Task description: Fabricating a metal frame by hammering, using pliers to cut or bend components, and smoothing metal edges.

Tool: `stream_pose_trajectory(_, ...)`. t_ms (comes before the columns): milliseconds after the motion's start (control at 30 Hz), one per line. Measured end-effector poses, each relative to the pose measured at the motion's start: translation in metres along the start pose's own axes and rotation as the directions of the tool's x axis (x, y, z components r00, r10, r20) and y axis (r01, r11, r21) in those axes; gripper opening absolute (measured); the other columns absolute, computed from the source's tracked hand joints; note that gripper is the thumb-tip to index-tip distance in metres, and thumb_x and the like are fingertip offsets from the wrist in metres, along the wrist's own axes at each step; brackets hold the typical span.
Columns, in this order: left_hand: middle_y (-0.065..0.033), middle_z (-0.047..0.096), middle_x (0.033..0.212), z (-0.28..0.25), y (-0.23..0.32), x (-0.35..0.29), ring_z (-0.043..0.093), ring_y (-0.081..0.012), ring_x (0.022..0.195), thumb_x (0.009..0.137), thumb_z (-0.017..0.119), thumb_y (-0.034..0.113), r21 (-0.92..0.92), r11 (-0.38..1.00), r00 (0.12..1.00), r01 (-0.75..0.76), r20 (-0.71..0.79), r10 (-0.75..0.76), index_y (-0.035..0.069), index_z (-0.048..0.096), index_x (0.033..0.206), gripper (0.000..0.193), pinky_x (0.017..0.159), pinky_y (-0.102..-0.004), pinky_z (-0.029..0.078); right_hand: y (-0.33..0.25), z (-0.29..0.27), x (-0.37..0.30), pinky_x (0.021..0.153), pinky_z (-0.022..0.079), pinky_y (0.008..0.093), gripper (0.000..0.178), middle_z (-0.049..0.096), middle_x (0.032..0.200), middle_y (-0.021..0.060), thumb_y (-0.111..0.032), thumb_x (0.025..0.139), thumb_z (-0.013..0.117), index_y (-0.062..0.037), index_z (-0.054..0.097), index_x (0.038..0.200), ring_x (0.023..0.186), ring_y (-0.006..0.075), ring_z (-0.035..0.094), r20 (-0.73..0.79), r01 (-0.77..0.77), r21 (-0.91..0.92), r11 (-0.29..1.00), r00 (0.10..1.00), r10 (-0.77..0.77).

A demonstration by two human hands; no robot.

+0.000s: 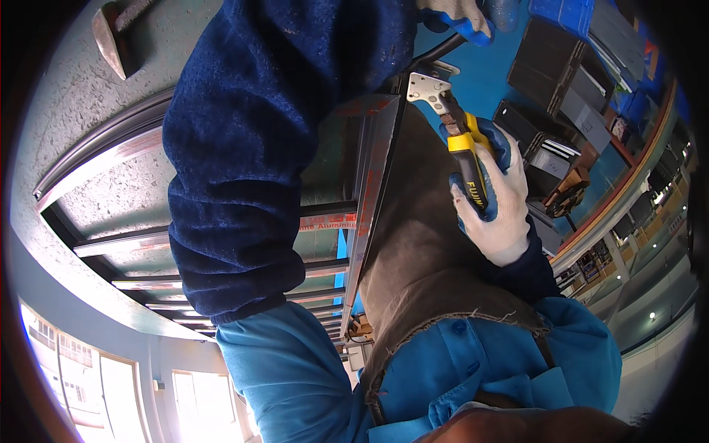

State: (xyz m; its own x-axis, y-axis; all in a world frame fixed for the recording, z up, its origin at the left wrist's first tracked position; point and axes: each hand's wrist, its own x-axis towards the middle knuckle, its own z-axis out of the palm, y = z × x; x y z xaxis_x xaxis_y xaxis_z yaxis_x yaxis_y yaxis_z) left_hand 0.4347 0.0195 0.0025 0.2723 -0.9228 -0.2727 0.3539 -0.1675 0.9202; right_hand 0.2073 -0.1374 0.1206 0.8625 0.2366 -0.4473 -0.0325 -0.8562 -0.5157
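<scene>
Nearest was the brown apron (421,229), its frayed edge showing; a loose thread could have caught on the metal frame (373,155) if the wearer leaned in. The bulky dark-blue sleeve (236,162) crossed above the frame and hid part of it, so a knock there might have gone unseen.

The right hand (502,196), gloved in white and blue, was closed around the yellow-and-black handles of a plier-like tool (467,162). At its tip, just beside the frame's corner, sat a silver plate (427,87); whether it belonged to the tool or was a held piece, I could not tell. A slack grip or twisted wrist could have let that plate scrape the film-covered profile.

The left hand (461,16), cut off by the upper edge, was near a dark rod (443,49); how far it was open, or whether it gripped anything, could not be told. Stray fingers there risked a pinch.

Farther off, a hammer (109,40) lay on the worn tabletop (66,111), apart from the frame; a shove of the frame might have bumped it.
</scene>
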Motion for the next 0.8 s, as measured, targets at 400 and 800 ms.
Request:
stream_pose_trajectory(400, -0.0103, 0.069, 0.080, -0.024, -0.010, 0.059, 0.065, -0.0169, 0.069, 0.072, 0.073, -0.004, -0.227, 0.775, 0.714, 0.589, 0.594, -0.369, -0.001, 0.067, 0.091, 0.021, 0.070, -0.0244, 0.056, -0.003, 0.011, 0.000, 0.099, 0.042, 0.0533, 0.065, 0.039, 0.131, 0.0257, 0.006, 0.063, 0.068, -0.0003, 0.048, 0.125, 0.116, 0.0424, 0.046, -0.074, 0.001, 0.060, 0.998, 0.997, 0.003)
stream_pose_trajectory(800, -0.0133, 0.069, 0.078, -0.033, -0.018, 0.086, 0.067, -0.0178, 0.067, 0.080, 0.063, -0.003, -0.193, 0.500, 0.363, 0.844, 0.892, -0.268, -0.004, 0.066, 0.091, 0.011, 0.067, -0.0240, 0.058, 0.009, 0.008, 0.002, 0.095, 0.043, 0.0528, 0.063, 0.040, 0.128, 0.0241, 0.003, 0.059, 0.071, -0.0028, 0.055, 0.119, 0.113, 0.0408, 0.046, -0.113, 0.041, 0.122, 0.992, 0.993, -0.028)
